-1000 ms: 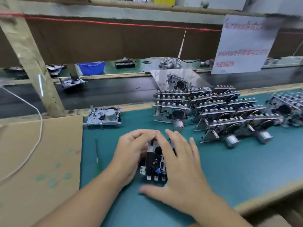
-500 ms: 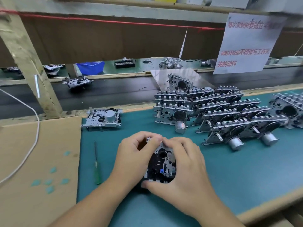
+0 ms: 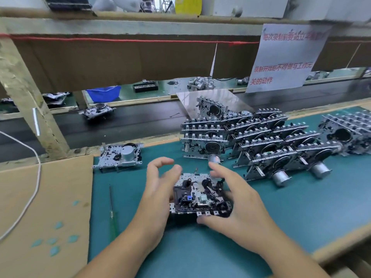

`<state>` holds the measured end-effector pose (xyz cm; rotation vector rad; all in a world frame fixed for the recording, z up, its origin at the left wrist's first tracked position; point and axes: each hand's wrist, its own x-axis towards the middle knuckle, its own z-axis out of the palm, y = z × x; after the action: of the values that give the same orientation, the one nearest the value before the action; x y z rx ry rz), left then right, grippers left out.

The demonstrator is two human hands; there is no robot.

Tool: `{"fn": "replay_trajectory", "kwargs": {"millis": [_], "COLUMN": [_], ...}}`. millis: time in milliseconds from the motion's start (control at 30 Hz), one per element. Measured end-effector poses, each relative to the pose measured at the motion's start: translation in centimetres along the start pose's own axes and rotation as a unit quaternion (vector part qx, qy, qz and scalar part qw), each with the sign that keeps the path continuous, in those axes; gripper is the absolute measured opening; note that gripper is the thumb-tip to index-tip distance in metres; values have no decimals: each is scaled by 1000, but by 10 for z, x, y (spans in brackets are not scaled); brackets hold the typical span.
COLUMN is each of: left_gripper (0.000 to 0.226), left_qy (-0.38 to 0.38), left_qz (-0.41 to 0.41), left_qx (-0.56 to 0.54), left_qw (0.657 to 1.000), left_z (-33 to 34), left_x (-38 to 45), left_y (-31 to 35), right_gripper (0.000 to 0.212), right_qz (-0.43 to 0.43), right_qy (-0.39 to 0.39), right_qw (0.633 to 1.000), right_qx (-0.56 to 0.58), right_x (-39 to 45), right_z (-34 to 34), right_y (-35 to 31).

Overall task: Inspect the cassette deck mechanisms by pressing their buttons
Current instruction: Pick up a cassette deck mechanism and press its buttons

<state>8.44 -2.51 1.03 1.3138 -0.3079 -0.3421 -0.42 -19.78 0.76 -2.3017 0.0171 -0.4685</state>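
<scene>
Cardboard sheet (image 3: 46, 197): I see it lying left of the held deck, with a white cable (image 3: 34, 177) trailing over it.
Green screwdriver (image 3: 111, 209): flat on the teal mat (image 3: 301, 217), just left of the held deck, its shaft running away from me.
Spare deck (image 3: 120, 155): flat on the mat, up and left of the held deck, motor can upward.
Left hand (image 3: 154, 195): I have its palm against the held deck's left edge; its fingers are spread and lifted off, gripping nothing.
Held deck (image 3: 198, 195): the cassette deck mechanism sits between both hands, low over the mat; long axis left to right, face up toward me, button tabs along the near edge.
Right hand (image 3: 241, 205): fingers apart above the held deck's right end, thumb at the near-edge tabs, so I judge it nearer the buttons.
Stacked decks (image 3: 251, 141): rows standing on edge, beyond and right of the held deck.
</scene>
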Motion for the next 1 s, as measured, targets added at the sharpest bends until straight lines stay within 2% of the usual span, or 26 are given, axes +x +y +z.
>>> {"fn": "replay_trajectory", "kwargs": {"millis": [67, 133, 267, 700, 800, 867, 933, 1000], "left_gripper": [31, 25, 42, 45, 28, 41, 37, 29], "left_qy": [-57, -65, -19, -27, -31, -29, 5, 28], "left_qz": [71, 115, 139, 163, 161, 146, 71, 16], "left_qx": [120, 217, 227, 246, 213, 133, 42, 11], "left_qw": [989, 967, 964, 955, 963, 980, 997, 999], "left_z": [4, 8, 7, 7, 11, 13, 13, 14], "left_x": [-9, -12, -7, -7, -10, -11, -9, -7], "left_y": [-3, -8, -7, -7, -5, -5, -4, -2], "right_gripper": [105, 104, 111, 113, 113, 112, 111, 114], "right_qz": [4, 3, -2, 5, -2, -6, 8, 21], "right_qy": [14, 16, -1, -23, -27, -26, -21, -18], "right_qw": [1000, 1000, 999, 999, 998, 998, 999, 999], "right_qx": [23, 12, -37, -49, -51, -58, -49, -38], "right_x": [-2, -5, -4, -2, -3, -2, -3, -5], "right_z": [4, 7, 9, 9, 10, 11, 12, 13], "right_y": [2, 3, 2, -2, -5, -6, -6, -8]}}
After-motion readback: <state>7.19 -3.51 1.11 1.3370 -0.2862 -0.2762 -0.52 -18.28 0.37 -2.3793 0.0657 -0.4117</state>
